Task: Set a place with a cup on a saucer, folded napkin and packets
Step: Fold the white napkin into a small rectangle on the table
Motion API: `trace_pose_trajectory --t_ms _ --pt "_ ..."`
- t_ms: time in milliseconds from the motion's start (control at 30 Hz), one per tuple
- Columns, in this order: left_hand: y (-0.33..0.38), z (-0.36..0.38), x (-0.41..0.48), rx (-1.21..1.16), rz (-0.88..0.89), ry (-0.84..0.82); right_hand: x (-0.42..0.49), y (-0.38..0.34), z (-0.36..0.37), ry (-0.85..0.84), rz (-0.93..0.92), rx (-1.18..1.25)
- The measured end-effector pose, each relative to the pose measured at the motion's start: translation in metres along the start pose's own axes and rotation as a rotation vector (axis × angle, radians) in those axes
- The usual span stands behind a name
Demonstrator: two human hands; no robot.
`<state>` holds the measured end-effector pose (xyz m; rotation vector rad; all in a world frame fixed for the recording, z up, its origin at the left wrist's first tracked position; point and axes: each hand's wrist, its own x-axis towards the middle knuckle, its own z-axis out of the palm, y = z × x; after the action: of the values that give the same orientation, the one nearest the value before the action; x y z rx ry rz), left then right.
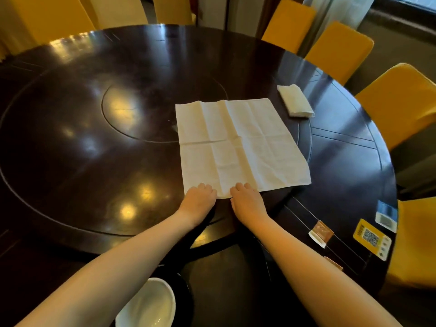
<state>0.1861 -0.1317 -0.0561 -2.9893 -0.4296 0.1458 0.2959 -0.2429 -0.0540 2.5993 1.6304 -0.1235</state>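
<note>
- We judge the step in hand to be the napkin fold. The white napkin (236, 142) lies opened flat on the tabletop (94, 161) and stretches away from both hands, creased but not yet folded.
- The left hand (200, 197) has its fingers curled on the near hem by the left corner. As far as we can see, it pinches the cloth.
- The right hand (247, 200) sits just beside it and grips the same hem near its middle, with the fingers tucked under.
- The hem's right corner lies free, out beyond the right hand.
- A packet (320, 233) waits to the right of the right forearm, and a white cup (148, 303) sits under the left forearm.
- We expect the next move to call for lifting the hem evenly and carrying it to the far edge. The hands may need to spread first, or the loose corner could drag.
</note>
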Motion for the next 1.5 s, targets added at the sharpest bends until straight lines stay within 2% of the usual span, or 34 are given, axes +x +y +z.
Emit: trace_pose_trajectory --t_ms 133,300,567,633,733,833,933,1067,1233,1500 --pt "-0.010 -0.005 0.003 -0.076 0.011 -0.021 0.007 0.005 -0.001 0.043 0.116 0.078" --pt "-0.011 -0.020 -0.025 -0.218 0.030 -0.226 0.005 0.010 0.003 0.080 0.315 0.107" --pt "0.034 -0.045 -0.064 -0.427 0.236 -0.457 0.002 0.004 0.011 0.064 0.417 0.180" --pt "0.028 -0.051 -0.044 -0.483 0.169 -0.379 0.001 0.006 0.013 0.090 0.438 0.236" --pt "0.004 -0.052 0.006 -0.487 0.024 -0.170 -0.003 0.008 0.017 0.151 0.521 0.367" --pt "-0.014 -0.043 0.055 -0.471 -0.005 -0.068 -0.010 0.008 0.023 0.232 0.590 0.418" --pt "-0.023 -0.025 0.093 -0.424 -0.023 -0.017 -0.015 0.011 0.028 0.274 0.553 0.443" --pt "-0.026 -0.002 0.118 -0.401 -0.105 -0.045 -0.022 0.019 0.029 0.267 0.507 0.430" --pt "-0.018 0.029 0.100 -0.455 -0.186 0.143 -0.037 0.013 0.025 0.136 0.530 0.406" --pt "-0.042 0.063 0.042 -0.373 -0.197 -0.020 -0.064 -0.009 0.012 -0.003 0.498 0.512"
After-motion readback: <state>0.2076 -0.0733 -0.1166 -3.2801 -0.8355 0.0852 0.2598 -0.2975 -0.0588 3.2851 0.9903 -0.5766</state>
